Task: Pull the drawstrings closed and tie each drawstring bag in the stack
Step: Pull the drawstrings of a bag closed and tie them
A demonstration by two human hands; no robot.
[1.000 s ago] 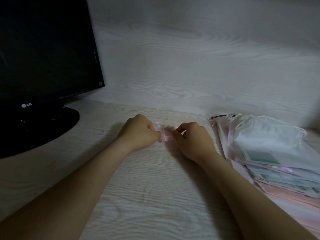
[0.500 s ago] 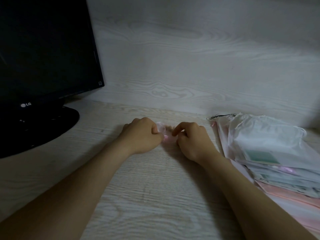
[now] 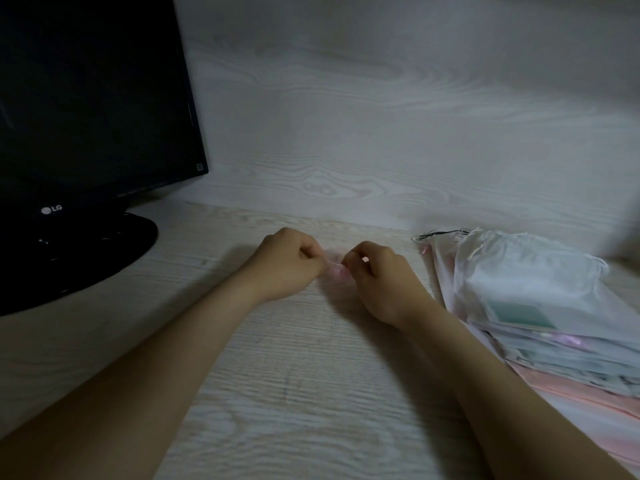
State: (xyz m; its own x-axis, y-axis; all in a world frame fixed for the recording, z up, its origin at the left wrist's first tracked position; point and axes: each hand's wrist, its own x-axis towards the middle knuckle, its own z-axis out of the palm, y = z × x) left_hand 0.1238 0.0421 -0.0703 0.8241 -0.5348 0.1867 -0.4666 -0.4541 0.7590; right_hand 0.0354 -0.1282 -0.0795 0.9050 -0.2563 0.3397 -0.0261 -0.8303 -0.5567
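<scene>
Over the last second your grips barely shift: both stay left of the stack (image 3: 540,306), close together, only the fingers reworking. That suggests the knot is mid-tie, not finished. Your left grip (image 3: 285,266) and right grip (image 3: 384,282) each pinch the small pink bag (image 3: 335,270), bunched between them low over the worktop (image 3: 294,393). It looks thin, soft and translucent; its cord is too blurred to trace. The stack is flat filmy pouches, white on top, pink beneath.
</scene>
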